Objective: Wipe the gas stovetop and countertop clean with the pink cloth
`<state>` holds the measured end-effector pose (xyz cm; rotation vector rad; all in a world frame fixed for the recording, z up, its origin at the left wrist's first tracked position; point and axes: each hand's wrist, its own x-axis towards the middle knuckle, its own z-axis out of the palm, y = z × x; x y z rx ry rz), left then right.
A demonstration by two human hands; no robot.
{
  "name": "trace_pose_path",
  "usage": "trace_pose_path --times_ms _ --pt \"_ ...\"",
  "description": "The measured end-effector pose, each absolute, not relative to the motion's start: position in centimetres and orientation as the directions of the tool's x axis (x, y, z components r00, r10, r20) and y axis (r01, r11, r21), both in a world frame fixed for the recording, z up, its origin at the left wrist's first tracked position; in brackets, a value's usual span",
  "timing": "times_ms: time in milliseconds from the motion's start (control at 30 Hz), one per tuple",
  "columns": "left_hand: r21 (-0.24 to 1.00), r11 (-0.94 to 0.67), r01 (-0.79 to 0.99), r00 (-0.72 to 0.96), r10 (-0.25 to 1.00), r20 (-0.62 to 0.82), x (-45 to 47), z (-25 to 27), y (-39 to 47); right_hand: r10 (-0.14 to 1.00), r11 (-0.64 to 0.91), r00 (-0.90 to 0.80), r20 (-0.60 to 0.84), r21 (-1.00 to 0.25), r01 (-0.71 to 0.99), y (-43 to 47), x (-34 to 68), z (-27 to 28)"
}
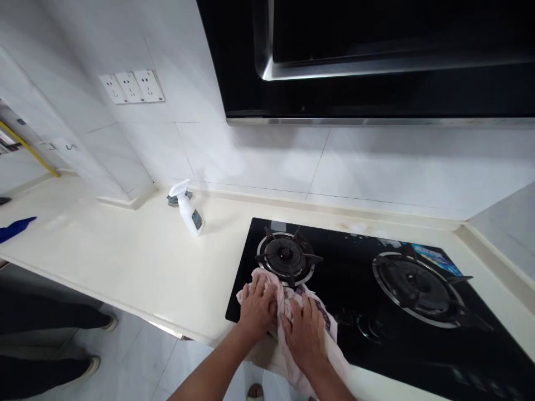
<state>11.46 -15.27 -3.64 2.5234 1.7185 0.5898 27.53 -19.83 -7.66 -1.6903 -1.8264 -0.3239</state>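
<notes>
A pale pink cloth (332,356) lies bunched over the front left corner of the black glass gas stove (343,267), part of it hanging past the counter edge. My left hand (257,306) grips its left part, fingers curled into the folds just in front of the left burner (285,256). Close beside it, my right hand (306,331) presses on the same cloth with its fingers bent over it. The right burner (418,284) lies farther off, with wet foam spots (390,243) behind it on the glass.
A white spray bottle (191,211) stands on the cream counter (137,245), with a grey cloth (172,200) behind it. A black range hood (376,100) overhangs the stove. Blue cloth (16,228) lies at far left. Another person's legs (50,312) are at lower left.
</notes>
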Motion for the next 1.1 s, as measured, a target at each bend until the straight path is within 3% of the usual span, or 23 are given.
trace_pose_path --times_ms 133,433,700,933,1100 --pt "0.218 -0.369 0.903 0.29 0.901 0.324 7.5 -4.6 -15.1 0.787 0.331 -0.147 0.599 -0.209 0.92 -19.3 24.1 -7.6" --pt "0.142 -0.286 0.948 0.214 0.899 0.382 4.9 -4.4 -8.7 0.773 0.392 -0.211 0.598 -0.189 0.9 -12.6 20.1 -4.6" --pt "-0.016 -0.415 0.91 0.365 0.78 0.509 6.9 -7.2 -17.1 0.789 0.43 -0.246 0.563 -0.219 0.876 -20.5 25.6 -5.6" --pt "0.135 -0.593 0.794 0.488 0.754 0.439 16.1 -6.4 -22.0 0.839 0.294 -0.064 0.541 -0.351 0.889 -25.6 34.2 -8.2" --pt "0.219 -0.707 0.672 0.629 0.701 0.336 13.1 -4.1 -20.7 0.793 0.215 0.114 0.599 -0.449 0.868 -26.8 33.3 -8.0"
